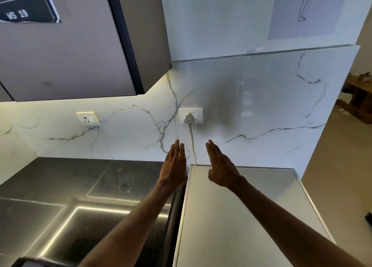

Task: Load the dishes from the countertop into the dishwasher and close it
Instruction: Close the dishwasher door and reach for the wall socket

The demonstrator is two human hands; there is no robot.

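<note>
Head view, only one I have: both arms reach forward toward the marble backsplash (261, 105). Left hand (174, 166) is flat, fingers straight and pressed together, nothing in it. Right hand (222, 167) is the same, thumb tucked under, nothing held. I can't tell if either touches the wall. Dark countertop (60, 176) runs along the left, with a steel sink basin (96, 232) set in it, near edge. Left hand hangs over the seam between countertop and a white-topped unit (241, 216) on the right. I can't confirm that unit is the dishwasher. Right hand is above its back left corner. A white plug (188, 117) sits in a wall socket, cord (192, 144) dropping between the hands. Second socket (88, 118) further left. Upper cabinet (70, 55) carries a label (26, 9) reading "WS 19".
</note>
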